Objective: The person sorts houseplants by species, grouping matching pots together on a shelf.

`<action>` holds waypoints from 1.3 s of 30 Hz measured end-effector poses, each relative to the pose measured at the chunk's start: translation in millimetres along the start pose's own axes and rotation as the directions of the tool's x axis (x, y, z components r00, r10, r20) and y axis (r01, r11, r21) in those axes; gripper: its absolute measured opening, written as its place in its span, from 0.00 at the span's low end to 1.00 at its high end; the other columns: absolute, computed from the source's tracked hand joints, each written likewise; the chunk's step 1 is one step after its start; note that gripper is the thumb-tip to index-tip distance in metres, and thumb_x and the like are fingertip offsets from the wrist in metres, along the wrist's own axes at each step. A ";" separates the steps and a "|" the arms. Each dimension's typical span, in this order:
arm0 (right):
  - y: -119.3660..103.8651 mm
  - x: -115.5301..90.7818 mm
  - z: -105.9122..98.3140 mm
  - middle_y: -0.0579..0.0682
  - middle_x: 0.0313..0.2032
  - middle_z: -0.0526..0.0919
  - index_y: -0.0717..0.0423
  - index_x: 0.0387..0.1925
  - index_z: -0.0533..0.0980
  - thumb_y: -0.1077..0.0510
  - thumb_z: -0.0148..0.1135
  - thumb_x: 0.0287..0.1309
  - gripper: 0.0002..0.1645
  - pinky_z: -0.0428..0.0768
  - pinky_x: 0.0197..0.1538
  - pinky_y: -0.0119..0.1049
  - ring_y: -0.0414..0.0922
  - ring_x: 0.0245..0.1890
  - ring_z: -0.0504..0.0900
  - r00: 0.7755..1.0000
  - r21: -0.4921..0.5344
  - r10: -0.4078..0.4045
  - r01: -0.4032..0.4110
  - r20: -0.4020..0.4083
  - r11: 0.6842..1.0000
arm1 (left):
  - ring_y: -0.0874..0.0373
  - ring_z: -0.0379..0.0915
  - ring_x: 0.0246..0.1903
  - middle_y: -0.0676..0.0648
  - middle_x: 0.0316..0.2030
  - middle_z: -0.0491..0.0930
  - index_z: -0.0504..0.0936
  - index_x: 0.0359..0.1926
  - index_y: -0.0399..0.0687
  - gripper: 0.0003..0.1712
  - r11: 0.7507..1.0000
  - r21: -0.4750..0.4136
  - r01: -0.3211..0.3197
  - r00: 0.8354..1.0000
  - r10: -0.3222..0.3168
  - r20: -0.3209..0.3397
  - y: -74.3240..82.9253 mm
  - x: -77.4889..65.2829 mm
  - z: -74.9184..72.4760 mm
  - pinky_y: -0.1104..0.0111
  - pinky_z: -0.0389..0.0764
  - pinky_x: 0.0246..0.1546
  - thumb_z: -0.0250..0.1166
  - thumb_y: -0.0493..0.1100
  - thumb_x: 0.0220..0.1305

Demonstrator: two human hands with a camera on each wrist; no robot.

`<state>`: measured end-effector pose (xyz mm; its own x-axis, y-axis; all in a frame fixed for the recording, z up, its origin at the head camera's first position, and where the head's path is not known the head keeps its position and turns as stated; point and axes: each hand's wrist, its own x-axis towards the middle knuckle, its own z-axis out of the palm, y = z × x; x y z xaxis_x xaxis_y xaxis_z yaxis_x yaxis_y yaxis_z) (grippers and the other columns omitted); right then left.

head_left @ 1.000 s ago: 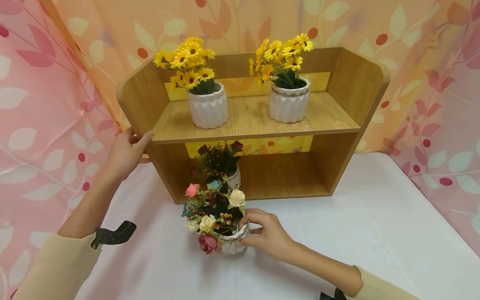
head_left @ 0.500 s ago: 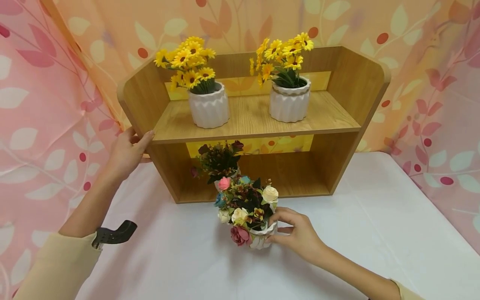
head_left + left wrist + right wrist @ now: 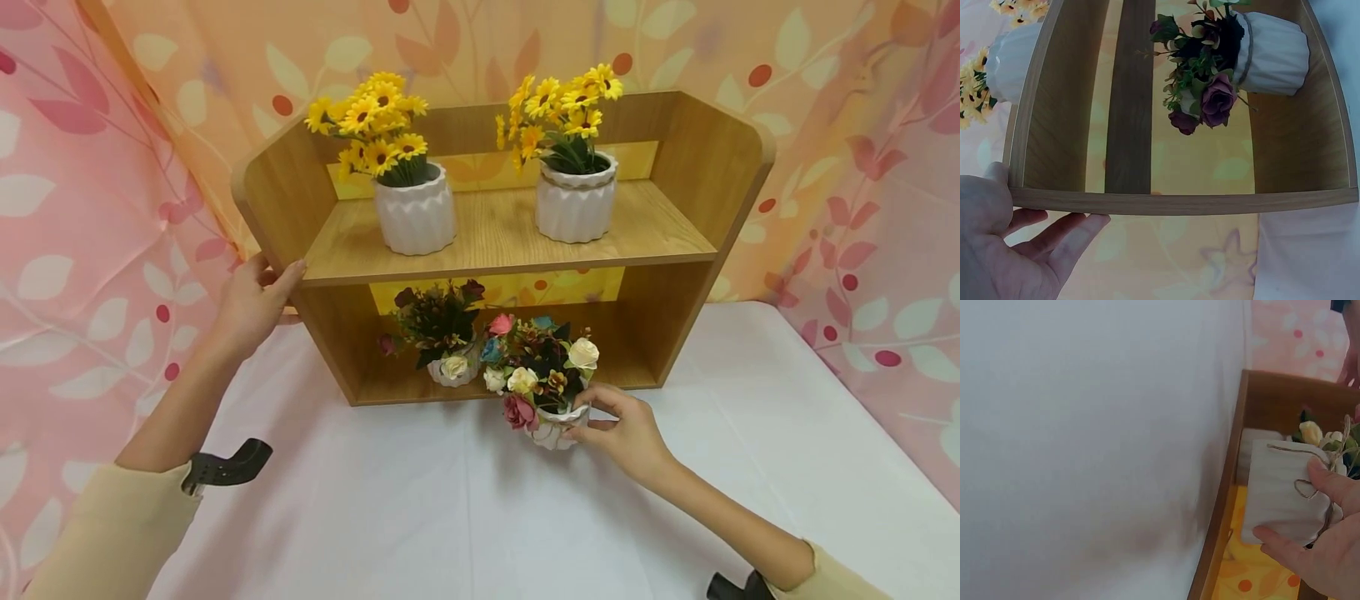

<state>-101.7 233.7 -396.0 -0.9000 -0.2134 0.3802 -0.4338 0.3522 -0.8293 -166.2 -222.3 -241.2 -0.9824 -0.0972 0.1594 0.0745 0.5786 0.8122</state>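
Note:
My right hand [image 3: 626, 432] grips the white flowerpot [image 3: 557, 428] of mixed artificial roses by its right side, fingers at the rim and thumb lower down. Pink, blue, cream and dusky red blooms [image 3: 522, 380] lean left over that pot. In the right wrist view, twine is tied round the held flowerpot [image 3: 1285, 487]. It overlaps the front of the lower compartment of a two-tier wooden shelf [image 3: 510, 267]. With thumb at the front edge and fingers along the outer face, my left hand [image 3: 255, 304] holds the left side panel [image 3: 1179, 203].
Two white pots of yellow daisies, left [image 3: 415, 212] and right [image 3: 576, 204], stand on the upper tier. A pot of dark purple roses [image 3: 438, 321] sits at the lower tier's left. A white cloth [image 3: 375, 500] covers the table; floral curtains [image 3: 90, 208] hang around.
My right hand has carried the rose pot rightward and up toward the shelf's lower opening, uncovering more of the dark rose pot behind. My left hand stays on the side panel.

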 end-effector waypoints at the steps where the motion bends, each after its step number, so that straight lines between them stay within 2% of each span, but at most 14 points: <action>1: 1.7 3.0 -0.8 0.58 0.42 0.84 0.63 0.39 0.82 0.73 0.82 0.44 0.20 0.91 0.44 0.40 0.53 0.50 0.89 1.000 -0.007 0.005 -0.005 -0.009 1.000 | 0.25 0.77 0.60 0.21 0.68 0.70 0.55 0.82 0.36 0.43 1.000 0.004 0.002 1.000 -0.002 0.000 0.0 0.0 -0.4 0.78 0.86 0.32 0.51 0.60 0.81; 4: 6.3 12.4 -2.6 0.59 0.43 0.84 0.64 0.39 0.82 0.73 0.82 0.45 0.19 0.91 0.44 0.39 0.61 0.50 0.88 0.999 -0.018 0.023 -0.023 -0.023 1.000 | 0.25 0.77 0.60 0.21 0.68 0.70 0.55 0.82 0.36 0.43 1.000 0.003 0.003 1.000 -0.003 0.001 0.7 -0.3 -0.4 0.78 0.86 0.32 0.51 0.60 0.81; 7: 11.1 22.2 -3.6 0.60 0.44 0.85 0.65 0.41 0.82 0.72 0.82 0.47 0.19 0.91 0.44 0.37 0.63 0.47 0.88 0.999 -0.053 0.034 -0.036 -0.037 0.998 | 0.25 0.77 0.60 0.22 0.68 0.70 0.55 0.82 0.36 0.43 1.000 -0.007 0.003 1.000 -0.003 0.000 1.6 -0.7 -0.1 0.77 0.86 0.33 0.51 0.60 0.81; 12: 21.4 38.0 -3.6 0.58 0.41 0.89 0.62 0.41 0.84 0.68 0.84 0.46 0.20 0.88 0.42 0.33 0.57 0.41 0.87 0.997 -0.174 0.029 -0.042 -0.078 0.984 | 0.25 0.76 0.61 0.22 0.68 0.70 0.55 0.82 0.36 0.43 1.000 -0.021 0.004 1.000 -0.004 0.005 2.2 -0.9 0.5 0.71 0.87 0.37 0.52 0.60 0.81; 17: 35.5 53.8 -2.6 0.57 0.38 0.89 0.60 0.41 0.85 0.65 0.85 0.45 0.21 0.74 0.35 0.34 0.50 0.35 0.78 0.992 -0.238 0.044 -0.071 -0.115 0.969 | 0.25 0.77 0.61 0.22 0.68 0.70 0.54 0.82 0.37 0.44 1.000 -0.008 0.011 1.000 -0.010 0.008 1.3 -0.4 0.7 0.68 0.87 0.40 0.51 0.61 0.81; 21: 45.2 65.6 -2.4 0.59 0.35 0.86 0.62 0.43 0.85 0.65 0.85 0.47 0.21 0.66 0.30 0.32 0.47 0.29 0.70 0.988 -0.243 0.061 -0.094 -0.140 0.965 | 0.26 0.77 0.61 0.23 0.69 0.70 0.54 0.82 0.37 0.44 1.000 0.005 0.013 1.000 -0.013 0.010 1.0 0.3 1.0 0.68 0.87 0.41 0.52 0.61 0.81; 28: 55.9 80.8 -2.1 0.61 0.45 0.88 0.64 0.48 0.84 0.64 0.82 0.52 0.21 0.67 0.29 0.33 0.42 0.24 0.68 0.986 -0.231 0.085 -0.117 -0.143 0.966 | 0.26 0.77 0.60 0.23 0.68 0.71 0.55 0.82 0.37 0.44 1.000 0.000 0.004 1.000 -0.004 0.003 0.6 -0.2 1.1 0.70 0.87 0.39 0.52 0.61 0.81; 34: 62.7 86.6 -2.6 0.60 0.37 0.84 0.63 0.50 0.84 0.63 0.81 0.53 0.23 0.67 0.25 0.30 0.35 0.21 0.66 0.984 -0.203 0.115 -0.140 -0.134 0.969 | 0.27 0.77 0.61 0.23 0.68 0.70 0.54 0.82 0.37 0.45 1.000 0.005 0.013 1.000 -0.013 0.010 0.3 -0.7 1.0 0.69 0.87 0.40 0.52 0.62 0.80; 37: 65.3 88.1 -3.3 0.61 0.43 0.85 0.63 0.52 0.83 0.62 0.82 0.53 0.25 0.65 0.24 0.29 0.35 0.20 0.64 0.985 -0.193 0.120 -0.143 -0.126 0.971 | 0.26 0.77 0.61 0.23 0.69 0.70 0.54 0.83 0.38 0.45 1.000 0.008 0.013 1.000 -0.013 0.012 0.5 -0.7 0.7 0.68 0.87 0.41 0.52 0.62 0.80; 39: 66.3 88.5 -4.0 0.63 0.50 0.86 0.63 0.53 0.82 0.61 0.82 0.54 0.26 0.66 0.27 0.31 0.40 0.24 0.68 0.986 -0.194 0.118 -0.139 -0.116 0.971 | 0.26 0.77 0.62 0.23 0.69 0.70 0.54 0.83 0.38 0.45 1.000 0.015 0.009 1.000 -0.010 0.010 1.1 -0.9 0.6 0.66 0.86 0.43 0.52 0.63 0.80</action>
<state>-210.3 241.8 -415.8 -0.9438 -0.0629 0.3245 -0.3043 0.5488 -0.7786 -165.3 -221.1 -240.7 -0.9848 -0.0944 0.1459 0.0628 0.5897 0.8052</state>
